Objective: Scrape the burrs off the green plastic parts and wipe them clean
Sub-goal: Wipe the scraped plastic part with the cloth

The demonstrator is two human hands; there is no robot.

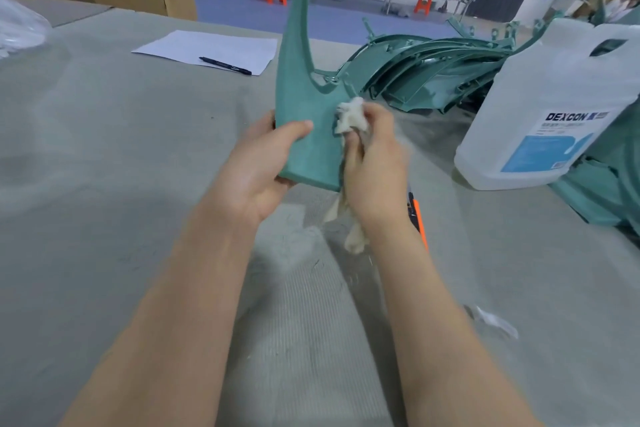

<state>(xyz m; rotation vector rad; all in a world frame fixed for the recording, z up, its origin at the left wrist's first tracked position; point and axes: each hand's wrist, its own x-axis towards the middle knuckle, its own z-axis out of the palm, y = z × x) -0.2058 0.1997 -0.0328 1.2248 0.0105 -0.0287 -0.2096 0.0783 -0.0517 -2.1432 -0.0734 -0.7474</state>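
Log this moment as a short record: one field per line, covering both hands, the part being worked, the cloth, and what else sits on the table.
left hand: grips the lower end of the green part, thumb on its face
right hand: holds the cloth against the part's right edge
green part: held upright above the table, long arm rising out of frame
cloth: off-white, bunched, tail hanging below the hand
stack of green parts: behind, on the table
jug: white, labelled DEXCON, at right
paper: with pen on it

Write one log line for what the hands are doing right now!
step: wiping | left hand: holds green plastic part upright | right hand: presses white rag on part's edge | pile of green parts: waiting
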